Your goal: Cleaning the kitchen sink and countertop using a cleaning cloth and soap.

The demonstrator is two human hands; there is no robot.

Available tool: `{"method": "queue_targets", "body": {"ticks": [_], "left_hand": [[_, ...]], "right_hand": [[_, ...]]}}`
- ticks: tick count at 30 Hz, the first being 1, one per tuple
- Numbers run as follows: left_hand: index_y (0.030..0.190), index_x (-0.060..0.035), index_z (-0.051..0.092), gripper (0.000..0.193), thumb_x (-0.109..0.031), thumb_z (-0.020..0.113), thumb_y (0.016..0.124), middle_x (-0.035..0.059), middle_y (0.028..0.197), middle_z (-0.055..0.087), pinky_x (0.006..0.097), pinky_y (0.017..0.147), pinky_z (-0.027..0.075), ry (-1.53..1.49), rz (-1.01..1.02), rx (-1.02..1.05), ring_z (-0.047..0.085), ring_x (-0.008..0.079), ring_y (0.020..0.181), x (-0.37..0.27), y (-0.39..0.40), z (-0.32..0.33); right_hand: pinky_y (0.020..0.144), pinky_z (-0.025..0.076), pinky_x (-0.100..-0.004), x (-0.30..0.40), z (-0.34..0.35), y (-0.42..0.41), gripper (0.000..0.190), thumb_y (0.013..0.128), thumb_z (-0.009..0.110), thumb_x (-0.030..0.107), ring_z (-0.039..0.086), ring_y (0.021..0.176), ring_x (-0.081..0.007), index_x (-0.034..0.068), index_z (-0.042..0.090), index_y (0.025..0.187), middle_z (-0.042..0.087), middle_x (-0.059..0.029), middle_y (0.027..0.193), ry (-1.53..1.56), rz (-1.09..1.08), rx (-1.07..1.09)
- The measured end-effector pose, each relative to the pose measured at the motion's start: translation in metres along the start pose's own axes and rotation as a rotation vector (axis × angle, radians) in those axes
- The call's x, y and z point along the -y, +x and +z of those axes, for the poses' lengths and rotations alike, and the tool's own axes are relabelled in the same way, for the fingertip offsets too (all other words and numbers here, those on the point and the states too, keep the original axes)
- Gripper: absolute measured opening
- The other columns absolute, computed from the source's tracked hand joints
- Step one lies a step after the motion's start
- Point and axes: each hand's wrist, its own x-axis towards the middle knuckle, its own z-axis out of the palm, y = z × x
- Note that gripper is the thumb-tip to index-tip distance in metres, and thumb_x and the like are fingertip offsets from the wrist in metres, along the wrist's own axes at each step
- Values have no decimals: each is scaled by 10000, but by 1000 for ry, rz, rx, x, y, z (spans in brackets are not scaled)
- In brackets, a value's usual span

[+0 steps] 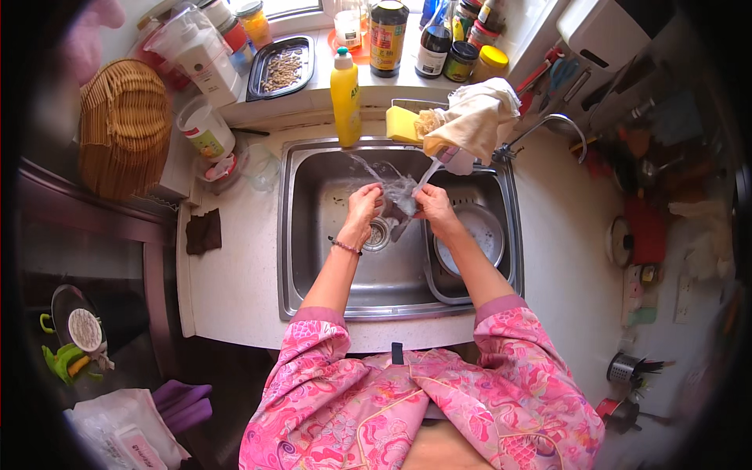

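Over a stainless steel sink (305,264), my left hand (365,207) and my right hand (436,205) face each other. Between them is a thin, greyish wet sheet (403,204), its material blurred by water. My right fingers pinch its right side, while my left fingers are closed at its left edge. A water stream (427,173) falls onto it and splashes to the left. The drain strainer (377,234) lies beneath, partly covered. Below my right forearm, a round metal pan (470,226) sits inside a dark rectangular basin (433,282) in the sink's right side.
Behind the sink stand a yellow dish soap bottle (346,100), a yellow sponge (402,124) and a draped cloth (476,120) that hides part of the tap (506,151). A dark folded cloth (204,231) lies left on the countertop (235,288). Bottles and jars line the windowsill (323,64).
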Motion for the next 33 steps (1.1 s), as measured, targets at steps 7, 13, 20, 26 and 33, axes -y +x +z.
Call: {"method": "queue_targets", "body": {"ticks": [7, 13, 20, 26, 33], "left_hand": [[1338, -3, 441, 612, 37, 474, 728, 142, 1350, 468, 288, 1031, 292, 221, 173, 388, 398, 223, 1279, 0, 3, -9], [1296, 46, 462, 556, -75, 653, 788, 128, 1207, 565, 286, 922, 418, 251, 87, 571, 542, 175, 1079, -2, -5, -13], [936, -6, 640, 176, -155, 665, 847, 18, 811, 630, 238, 651, 443, 244, 183, 329, 549, 83, 706, 8, 3, -1], [915, -14, 604, 141, -151, 608, 883, 18, 767, 603, 237, 576, 449, 50, 75, 153, 547, 86, 682, 11, 9, 3], [1104, -22, 507, 373, -308, 605, 886, 67, 848, 582, 330, 560, 505, 247, -54, 50, 551, 137, 730, -6, 9, 5]], "right_hand": [[627, 486, -309, 15, -1, -2, 225, 912, 459, 200, 610, 731, -147, 30, 605, 913, 631, -45, 819, 312, 66, 49], [729, 516, -340, 26, 2, -9, 131, 848, 534, 45, 635, 816, -179, -12, 584, 955, 644, -77, 889, 367, 24, 4], [805, 499, -317, 7, -9, 8, 284, 795, 547, -22, 614, 884, -192, -34, 527, 1079, 610, -109, 989, 143, -112, 5], [817, 470, -295, 11, 16, -18, 555, 815, 666, 183, 575, 945, -177, -104, 458, 1242, 597, -145, 1062, -377, -190, -45], [697, 484, -237, -11, 10, -14, 280, 830, 675, 184, 610, 757, -120, -25, 644, 1014, 659, -64, 862, -513, -338, -71]]}}
